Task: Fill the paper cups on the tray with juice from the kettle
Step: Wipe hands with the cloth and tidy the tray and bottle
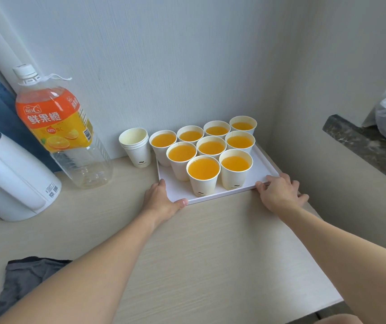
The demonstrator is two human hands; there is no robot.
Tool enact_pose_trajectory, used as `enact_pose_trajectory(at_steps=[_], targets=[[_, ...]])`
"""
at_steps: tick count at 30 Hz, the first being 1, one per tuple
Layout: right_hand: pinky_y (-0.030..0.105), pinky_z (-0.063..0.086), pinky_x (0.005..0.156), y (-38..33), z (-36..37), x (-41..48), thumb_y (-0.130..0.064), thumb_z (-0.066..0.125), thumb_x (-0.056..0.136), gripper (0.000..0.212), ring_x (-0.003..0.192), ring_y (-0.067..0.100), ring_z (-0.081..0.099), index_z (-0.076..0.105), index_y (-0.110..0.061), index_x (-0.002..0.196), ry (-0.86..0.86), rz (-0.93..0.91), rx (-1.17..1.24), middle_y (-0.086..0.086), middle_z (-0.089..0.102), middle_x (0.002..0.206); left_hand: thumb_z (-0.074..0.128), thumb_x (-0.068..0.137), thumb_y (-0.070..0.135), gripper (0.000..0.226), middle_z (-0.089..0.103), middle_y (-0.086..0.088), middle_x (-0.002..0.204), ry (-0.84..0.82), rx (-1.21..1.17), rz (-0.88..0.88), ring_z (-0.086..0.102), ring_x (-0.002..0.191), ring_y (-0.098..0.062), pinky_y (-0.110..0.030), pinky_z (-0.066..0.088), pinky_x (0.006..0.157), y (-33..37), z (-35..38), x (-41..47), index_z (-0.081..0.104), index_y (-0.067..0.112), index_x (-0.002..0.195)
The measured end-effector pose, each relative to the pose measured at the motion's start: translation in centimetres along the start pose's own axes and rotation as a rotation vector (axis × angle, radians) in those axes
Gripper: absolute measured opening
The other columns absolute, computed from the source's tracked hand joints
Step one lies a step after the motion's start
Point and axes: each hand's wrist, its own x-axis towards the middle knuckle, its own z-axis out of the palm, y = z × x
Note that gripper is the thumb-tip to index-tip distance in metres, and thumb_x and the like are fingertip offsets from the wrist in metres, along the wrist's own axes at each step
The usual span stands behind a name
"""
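Note:
A white tray point(261, 170) lies in the far right corner of the table, carrying several white paper cups point(203, 174) that hold orange juice. My left hand point(164, 202) grips the tray's near left corner, thumb curled over the front rim. My right hand point(279, 194) holds the near right corner, fingers wrapped on the edge. The white kettle point(12, 176) stands at the far left of the table, lid closed, away from both hands.
A large, nearly drained orange juice bottle point(63, 127) stands between kettle and tray. A stack of unused paper cups point(137, 147) sits just left of the tray. Walls close in behind and to the right. A grey cloth point(21, 279) lies at the near left.

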Motion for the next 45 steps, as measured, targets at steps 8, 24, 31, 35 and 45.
enact_pose_trajectory(at_steps=[8, 24, 31, 35, 45], targets=[[0.048, 0.028, 0.096, -0.2, -0.1, 0.9, -0.042, 0.044, 0.099, 0.024, 0.127, 0.025, 0.031, 0.065, -0.033, 0.107, -0.031, 0.013, 0.030, 0.001, 0.042, 0.138, 0.077, 0.089, 0.046, 0.090, 0.039, -0.016, 0.157, -0.009, 0.007, 0.007, 0.038, 0.145, -0.033, -0.036, 0.039, 0.112, 0.4, -0.1, 0.8, 0.034, 0.002, 0.154], [0.057, 0.028, 0.097, -1.1, -0.2, 2.4, -0.046, 0.043, 0.100, 0.026, 0.131, 0.028, 0.027, 0.064, -0.033, 0.110, -0.057, 0.031, 0.048, 0.000, 0.039, 0.138, 0.076, 0.091, 0.044, 0.084, 0.039, -0.016, 0.156, -0.020, 0.008, 0.016, 0.042, 0.141, -0.032, -0.036, 0.042, 0.108, 1.0, -0.3, 2.8, 0.035, 0.003, 0.152], [0.056, 0.029, 0.096, -1.4, 0.1, 3.2, -0.046, 0.042, 0.099, 0.024, 0.129, 0.028, 0.028, 0.062, -0.033, 0.101, -0.058, 0.032, 0.042, 0.000, 0.040, 0.134, 0.075, 0.092, 0.043, 0.097, 0.026, -0.013, 0.166, -0.028, -0.028, 0.011, 0.033, 0.150, -0.030, -0.033, 0.036, 0.113, 1.0, -0.3, 3.5, 0.020, 0.006, 0.162], [0.057, 0.029, 0.097, -1.4, 0.2, 3.4, -0.044, 0.041, 0.100, 0.026, 0.130, 0.029, 0.028, 0.063, -0.031, 0.108, -0.048, 0.023, 0.025, 0.001, 0.039, 0.135, 0.076, 0.091, 0.043, 0.097, 0.027, -0.013, 0.166, -0.042, -0.028, 0.005, 0.033, 0.150, -0.030, -0.033, 0.037, 0.112, 1.1, -0.3, 3.8, 0.020, 0.006, 0.162], [0.044, 0.033, 0.096, -3.0, 1.0, -1.3, -0.024, 0.044, 0.094, 0.031, 0.121, 0.031, 0.039, 0.048, -0.014, 0.123, 0.181, -0.017, 0.025, 0.013, 0.044, 0.128, 0.076, 0.087, 0.044, 0.067, 0.048, -0.013, 0.142, 0.141, -0.205, -0.114, 0.053, 0.128, -0.031, -0.029, 0.043, 0.096, 0.2, -1.3, 1.9, 0.053, 0.010, 0.140]])
